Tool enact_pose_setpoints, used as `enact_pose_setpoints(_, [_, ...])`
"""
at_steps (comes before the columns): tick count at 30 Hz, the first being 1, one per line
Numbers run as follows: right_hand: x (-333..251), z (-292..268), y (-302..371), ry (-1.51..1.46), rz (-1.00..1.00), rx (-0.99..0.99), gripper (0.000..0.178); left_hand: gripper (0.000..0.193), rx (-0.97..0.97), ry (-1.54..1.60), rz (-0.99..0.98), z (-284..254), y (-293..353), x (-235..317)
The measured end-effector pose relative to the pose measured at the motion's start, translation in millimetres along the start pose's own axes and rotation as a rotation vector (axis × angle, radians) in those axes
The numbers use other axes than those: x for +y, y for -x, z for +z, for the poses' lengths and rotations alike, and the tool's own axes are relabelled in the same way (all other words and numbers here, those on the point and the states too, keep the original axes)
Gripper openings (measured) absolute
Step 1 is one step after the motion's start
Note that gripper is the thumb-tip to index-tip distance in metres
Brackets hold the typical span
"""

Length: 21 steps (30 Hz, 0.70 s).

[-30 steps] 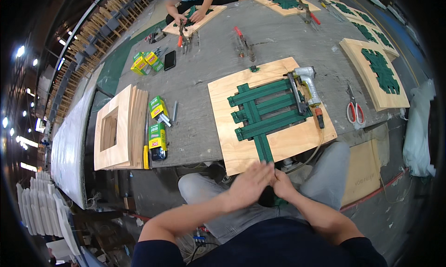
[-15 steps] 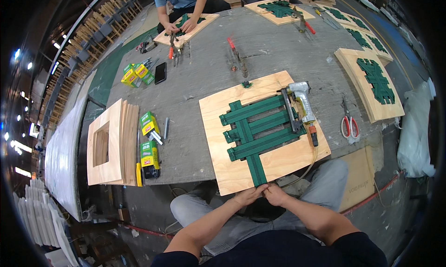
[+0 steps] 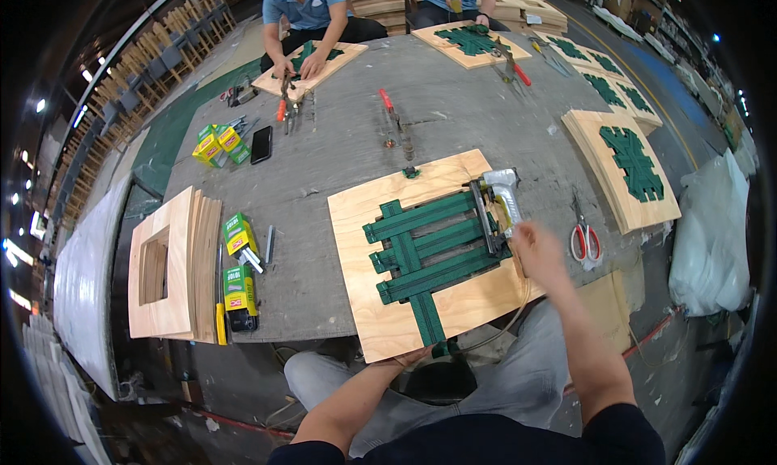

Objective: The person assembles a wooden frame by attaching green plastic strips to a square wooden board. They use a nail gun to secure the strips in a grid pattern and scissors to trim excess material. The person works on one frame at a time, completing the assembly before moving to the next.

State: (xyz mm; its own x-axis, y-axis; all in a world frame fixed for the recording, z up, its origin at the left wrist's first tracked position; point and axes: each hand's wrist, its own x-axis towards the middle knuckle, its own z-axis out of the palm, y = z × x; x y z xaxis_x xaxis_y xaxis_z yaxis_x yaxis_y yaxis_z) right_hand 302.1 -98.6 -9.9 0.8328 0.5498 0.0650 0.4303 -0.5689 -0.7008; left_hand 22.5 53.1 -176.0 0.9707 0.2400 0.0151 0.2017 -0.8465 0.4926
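Note:
A square plywood board (image 3: 356,279) lies before me, overhanging the table's near edge. Dark green webbing straps (image 3: 441,275) cross its middle, some woven over others. One strap (image 3: 426,319) runs down to the near edge, and its loose end hangs there. At that edge is my left hand (image 3: 416,356), its fingers hidden under the board. A silver pneumatic staple gun (image 3: 503,196) rests on the board's right side, its air hose curving down toward my lap. Beside the gun's lower end is my right hand (image 3: 541,254), blurred; whether it touches the gun I cannot tell.
Red-handled scissors (image 3: 584,242) lie to the right, near a strapped board stack (image 3: 623,165). At left stand cut-out plywood frames (image 3: 178,263), staple boxes (image 3: 239,287) and a phone (image 3: 261,144). A red-handled tool (image 3: 388,105) lies beyond the board. Two co-workers sit across the table.
My right hand has left the near strap end and moved up and right to the staple gun. My left hand stays at the board's near edge. The view has shifted slightly.

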Motion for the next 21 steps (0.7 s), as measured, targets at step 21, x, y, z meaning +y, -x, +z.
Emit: enact_pose_setpoints(21, [-61,-21,52,-0.723,0.385,-0.096,0.035,0.056,0.041,0.334,-0.058,5,0,-6])
